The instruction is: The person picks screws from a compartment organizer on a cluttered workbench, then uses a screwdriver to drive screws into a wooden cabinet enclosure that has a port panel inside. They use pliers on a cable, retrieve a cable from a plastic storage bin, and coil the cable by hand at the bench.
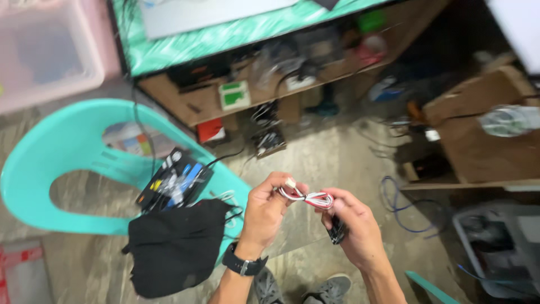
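My left hand [265,213], with a black watch on its wrist, pinches the end of a small bundle of red and white wires [310,197] that ends in a white connector [290,182]. My right hand [353,225] grips the other end of the bundle and also holds a small black part [337,231] below its fingers. Both hands hover over the floor, just right of a turquoise plastic chair [62,152].
On the chair lie a black cloth [174,247] and a black device with coloured wires [174,180]. A low wooden shelf [270,84] full of clutter stands ahead, a wooden box [484,141] at right, a blue cable [405,208] on the floor, a pink bin [50,50] upper left.
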`<state>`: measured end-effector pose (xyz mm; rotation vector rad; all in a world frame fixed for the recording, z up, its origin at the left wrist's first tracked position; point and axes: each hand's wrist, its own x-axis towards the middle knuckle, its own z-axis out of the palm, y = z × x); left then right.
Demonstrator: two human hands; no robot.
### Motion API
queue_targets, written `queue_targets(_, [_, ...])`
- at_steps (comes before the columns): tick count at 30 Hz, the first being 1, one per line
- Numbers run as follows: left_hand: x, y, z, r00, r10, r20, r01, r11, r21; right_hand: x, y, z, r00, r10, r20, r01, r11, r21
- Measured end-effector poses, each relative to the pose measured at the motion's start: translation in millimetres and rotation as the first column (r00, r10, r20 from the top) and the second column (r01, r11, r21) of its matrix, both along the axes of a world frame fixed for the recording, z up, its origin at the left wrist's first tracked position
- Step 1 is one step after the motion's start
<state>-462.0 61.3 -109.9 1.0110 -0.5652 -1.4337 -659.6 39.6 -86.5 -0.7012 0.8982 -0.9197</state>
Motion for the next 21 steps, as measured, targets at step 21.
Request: queue_targets(21, [-343.4,24.3,259.1,0.867,-0.418,-0.27,0.374,0.906,-0.199,-338.6,97.3,225.0,0.89,-0.456,-0.009,0.44,0.863,-0.25])
